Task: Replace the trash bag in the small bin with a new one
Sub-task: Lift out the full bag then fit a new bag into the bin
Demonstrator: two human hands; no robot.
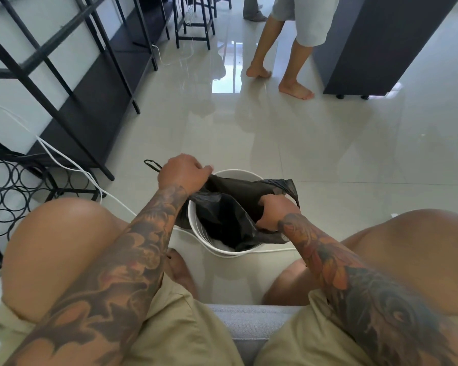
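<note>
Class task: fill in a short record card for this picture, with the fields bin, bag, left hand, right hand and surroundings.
bin: white bin on tiled floor, between the person's knees
bag: black trash bag, partly inside bin, not yet over the rim
left hand: left hand grips bag's far-left edge
right hand: right hand grips bag's mouth
surroundings: black shelving, white cable, barefoot bystander

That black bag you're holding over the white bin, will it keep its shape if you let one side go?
Probably not. The black bag is thin, crinkled film that sags between the left hand and right hand, so it is likely floppy and light. The small white bin may shift if the bag is tugged.
</note>
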